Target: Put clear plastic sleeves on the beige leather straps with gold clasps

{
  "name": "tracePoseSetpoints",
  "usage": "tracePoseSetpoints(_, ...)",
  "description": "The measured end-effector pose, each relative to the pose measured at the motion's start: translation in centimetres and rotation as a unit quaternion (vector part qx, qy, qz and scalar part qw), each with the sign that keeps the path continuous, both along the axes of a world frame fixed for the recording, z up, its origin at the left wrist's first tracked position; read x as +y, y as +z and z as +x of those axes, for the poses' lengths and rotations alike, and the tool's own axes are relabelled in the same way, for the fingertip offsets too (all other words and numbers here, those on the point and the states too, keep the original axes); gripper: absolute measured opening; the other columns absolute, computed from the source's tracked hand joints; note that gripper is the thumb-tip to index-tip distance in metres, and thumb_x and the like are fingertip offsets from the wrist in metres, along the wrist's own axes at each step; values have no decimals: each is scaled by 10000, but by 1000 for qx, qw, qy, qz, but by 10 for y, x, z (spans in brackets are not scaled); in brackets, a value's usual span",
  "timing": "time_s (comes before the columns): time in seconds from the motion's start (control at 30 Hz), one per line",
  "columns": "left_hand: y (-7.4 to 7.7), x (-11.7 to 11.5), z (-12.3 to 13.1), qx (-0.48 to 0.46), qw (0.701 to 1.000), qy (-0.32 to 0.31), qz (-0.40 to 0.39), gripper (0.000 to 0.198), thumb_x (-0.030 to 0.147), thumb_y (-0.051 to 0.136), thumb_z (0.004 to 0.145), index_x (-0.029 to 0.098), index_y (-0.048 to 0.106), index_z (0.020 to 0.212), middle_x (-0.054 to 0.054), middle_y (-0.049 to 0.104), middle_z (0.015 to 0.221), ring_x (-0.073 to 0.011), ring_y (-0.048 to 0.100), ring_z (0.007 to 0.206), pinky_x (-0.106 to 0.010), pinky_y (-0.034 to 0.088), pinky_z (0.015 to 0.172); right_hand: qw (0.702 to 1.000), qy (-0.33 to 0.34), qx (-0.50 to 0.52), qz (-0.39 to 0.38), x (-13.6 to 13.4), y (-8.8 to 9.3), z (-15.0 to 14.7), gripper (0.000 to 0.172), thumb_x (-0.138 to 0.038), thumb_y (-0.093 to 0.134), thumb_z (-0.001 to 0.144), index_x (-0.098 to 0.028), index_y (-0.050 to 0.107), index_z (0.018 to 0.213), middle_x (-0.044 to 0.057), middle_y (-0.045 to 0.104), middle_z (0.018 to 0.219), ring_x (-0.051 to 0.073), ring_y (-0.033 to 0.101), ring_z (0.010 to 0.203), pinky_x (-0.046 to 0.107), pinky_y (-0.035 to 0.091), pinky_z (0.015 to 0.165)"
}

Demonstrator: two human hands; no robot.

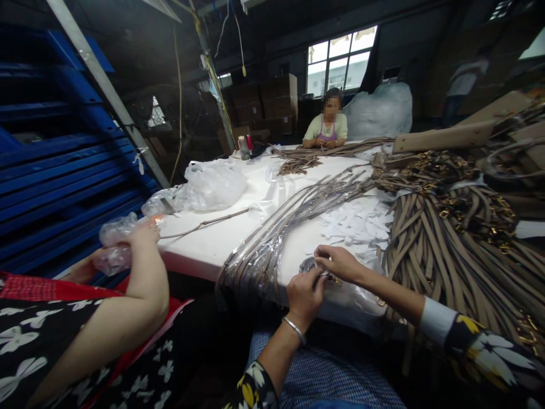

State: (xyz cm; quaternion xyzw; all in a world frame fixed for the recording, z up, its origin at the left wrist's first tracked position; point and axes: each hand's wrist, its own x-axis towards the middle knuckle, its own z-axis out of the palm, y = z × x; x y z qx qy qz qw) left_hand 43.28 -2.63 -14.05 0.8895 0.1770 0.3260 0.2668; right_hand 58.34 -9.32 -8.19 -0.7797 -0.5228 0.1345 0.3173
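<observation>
At the near edge of the white table, my left hand (304, 295), with a silver bangle on its wrist, is closed in a pinch. Its fingertips meet those of my right hand (339, 263), also pinched, over a whitish piece of clear plastic (322, 264). A dark, shiny coiled piece (307, 264) lies just behind my left fingers. A small gold clasp (336, 280) shows beneath my right hand. What else the fingers cover is hidden. Left of my hands, several taupe straps in clear plastic sleeves (266, 250) hang over the edge. White paper slips (357, 224) lie scattered beyond.
A heap of taupe straps with gold clasps (434, 244) covers the right side. At left, a co-worker's hand (145, 234) handles clear plastic beside a single strap (204, 224). Plastic bags (215, 184) lie behind it. Another person (327, 128) sits across the table (204, 250).
</observation>
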Motion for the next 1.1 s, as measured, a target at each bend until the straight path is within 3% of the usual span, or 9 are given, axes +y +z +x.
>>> tracePoseSetpoints(0.23,-14,-7,3,-47,998,-28,31,240,90,531,880,242,706,942,-11,731,1052,-184,667,976,-318,484,919,995,-50,56,60,9,-11,-7,153,-297,485,785,-203,598,745,-12,629,670,163,560,645,266,413,635)
tracePoseSetpoints(0.37,-11,-8,-3,-39,997,-60,40,205,137,525,897,225,692,976,-37,727,1044,-197,643,1040,-349,447,977,991,-55,76,97,0,-9,-11,142,-300,493,806,-206,587,756,-18,614,677,161,555,653,268,417,644)
tracePoseSetpoints(0.5,-3,-6,-1,4,1000,3,-19,125,246,556,909,229,676,941,-28,739,952,-188,674,906,-296,485,835,988,-36,79,131,-15,-2,-16,114,-264,519,829,-202,603,784,-7,629,719,162,564,682,271,413,675)
tracePoseSetpoints(0.63,0,-2,1,90,993,68,-34,186,267,588,892,230,640,1067,-39,742,914,-185,686,798,-232,438,645,985,-44,60,157,-23,5,-35,94,-180,532,816,-193,621,793,12,653,750,166,583,720,265,419,698)
tracePoseSetpoints(0.8,-9,17,1,201,976,55,65,238,161,466,903,231,679,824,-40,719,762,-194,652,684,-241,330,539,982,-64,27,178,-13,1,-54,122,-115,585,752,-218,652,750,-7,704,803,162,630,803,236,454,758)
tracePoseSetpoints(0.9,-14,29,2,145,985,-16,88,230,175,487,847,245,662,716,-29,700,698,-208,650,687,-262,403,608,977,-78,27,197,-11,0,-54,126,-121,595,755,-226,664,744,-19,717,804,159,652,805,228,472,769)
tracePoseSetpoints(0.97,-13,33,2,92,993,-51,45,177,248,536,808,265,670,693,-27,712,707,-229,666,718,-286,460,670,973,-86,34,211,-18,1,-54,128,-141,580,786,-228,669,762,-19,718,791,158,661,784,230,483,752)
tracePoseSetpoints(1.03,-8,37,3,55,996,-21,-61,160,384,577,781,287,701,752,-24,741,768,-262,689,785,-305,503,688,966,-102,59,232,-28,3,-54,118,-171,569,821,-231,669,806,-16,711,804,157,662,776,233,491,738)
tracePoseSetpoints(1.1,-1,41,7,40,981,20,-188,299,520,609,734,273,728,851,-28,761,856,-302,694,887,-333,537,715,953,-138,85,255,-40,0,-56,91,-200,600,823,-231,662,881,-3,702,865,163,655,789,247,497,744)
